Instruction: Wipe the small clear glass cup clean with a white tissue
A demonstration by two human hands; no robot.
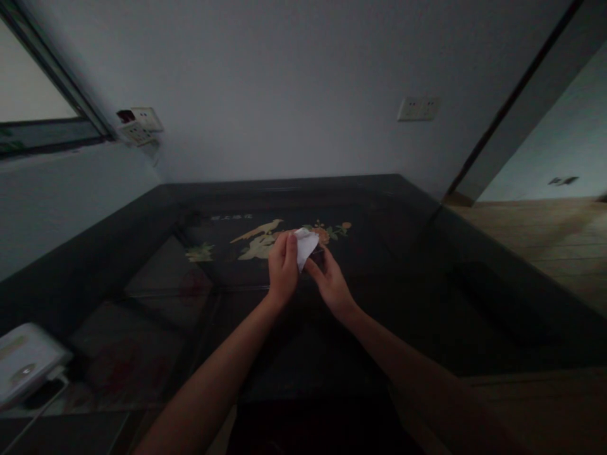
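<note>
Bare forearms [222, 373] run up to the left hand [283, 268], pinched shut on a small folded white paper [306, 245], and the right hand [332, 281], whose fingertips nip its lower edge. The paper is held above the middle of the dark table [427, 265], over its bird-and-flower inlay [263, 239]. In this dim light a fold could go crooked, or the thin sheet could tear if the hands pull against each other.
</note>
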